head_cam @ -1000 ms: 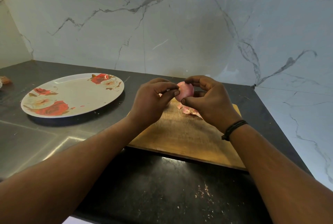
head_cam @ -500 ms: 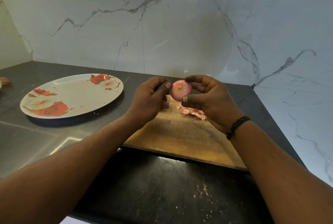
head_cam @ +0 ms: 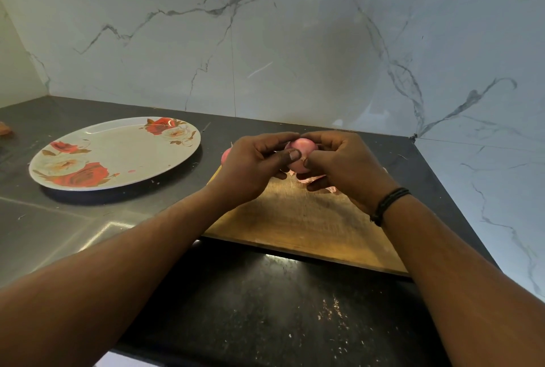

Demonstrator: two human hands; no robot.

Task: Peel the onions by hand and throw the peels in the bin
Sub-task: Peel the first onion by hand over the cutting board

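A small pink onion is held between both hands above the far end of a wooden cutting board. My left hand grips its left side, thumb laid across the front. My right hand cups it from the right, fingers curled over the top. Pink peel scraps lie on the board under the hands, partly hidden. A second pink piece peeks out behind my left hand at the board's far left corner. No bin is in view.
A white plate with red roses lies on the dark counter to the left. Marble walls close the back and right sides. An orange-brown object sits at the far left edge. Small flakes dot the counter near me.
My left thumb, drawn back from the onion half a second ago, has closed onto its front again. Both hands stay over the board's far end.
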